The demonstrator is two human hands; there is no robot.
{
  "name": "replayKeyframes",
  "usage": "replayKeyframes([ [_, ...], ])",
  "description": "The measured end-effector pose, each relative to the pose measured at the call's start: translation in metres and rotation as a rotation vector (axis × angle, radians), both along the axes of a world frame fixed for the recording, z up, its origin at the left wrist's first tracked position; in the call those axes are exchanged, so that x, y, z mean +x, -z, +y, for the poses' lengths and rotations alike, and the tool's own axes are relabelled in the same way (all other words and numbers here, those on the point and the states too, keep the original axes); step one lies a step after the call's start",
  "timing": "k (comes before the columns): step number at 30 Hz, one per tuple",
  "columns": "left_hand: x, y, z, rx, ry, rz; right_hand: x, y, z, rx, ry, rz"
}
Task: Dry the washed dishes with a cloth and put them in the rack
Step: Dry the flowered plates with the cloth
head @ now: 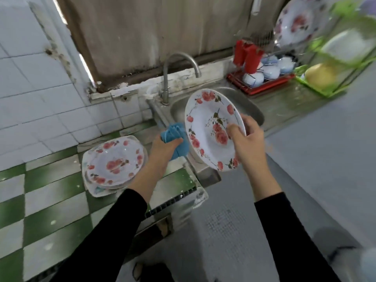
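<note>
My right hand (247,143) grips a white plate with red roses (205,121) by its right rim, tilted on edge above the sink's near corner. My left hand (162,147) is closed around a bunched blue cloth (177,137), just left of the plate's lower rim. A stack of matching rose plates (116,161) lies on the green and white tiled counter at the left. At the back right, a red rack (262,82) holds several white bowls, and another rose plate (299,23) stands upright above it.
The steel sink (250,106) with its curved tap (179,66) lies behind the plate. A green shelf rack (333,64) with a yellow bowl stands at the far right on the grey counter (317,151). White tiled wall on the left.
</note>
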State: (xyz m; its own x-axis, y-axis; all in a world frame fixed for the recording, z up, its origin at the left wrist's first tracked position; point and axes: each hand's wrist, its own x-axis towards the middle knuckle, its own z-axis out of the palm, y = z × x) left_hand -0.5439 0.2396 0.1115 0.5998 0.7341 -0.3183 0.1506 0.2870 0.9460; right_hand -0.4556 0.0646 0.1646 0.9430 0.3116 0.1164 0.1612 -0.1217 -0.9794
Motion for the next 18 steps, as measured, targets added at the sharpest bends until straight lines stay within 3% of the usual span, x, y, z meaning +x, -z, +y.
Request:
replayKeyframes([
  [10,0.138,-0.022,-0.248,0.090,0.330,-0.109,0.066,-0.005,-0.249,0.019,0.400,-0.032],
  [18,0.212,-0.025,-0.337,0.113,0.492,-0.098,0.124,-0.003,-0.342,0.079,0.561,-0.079],
])
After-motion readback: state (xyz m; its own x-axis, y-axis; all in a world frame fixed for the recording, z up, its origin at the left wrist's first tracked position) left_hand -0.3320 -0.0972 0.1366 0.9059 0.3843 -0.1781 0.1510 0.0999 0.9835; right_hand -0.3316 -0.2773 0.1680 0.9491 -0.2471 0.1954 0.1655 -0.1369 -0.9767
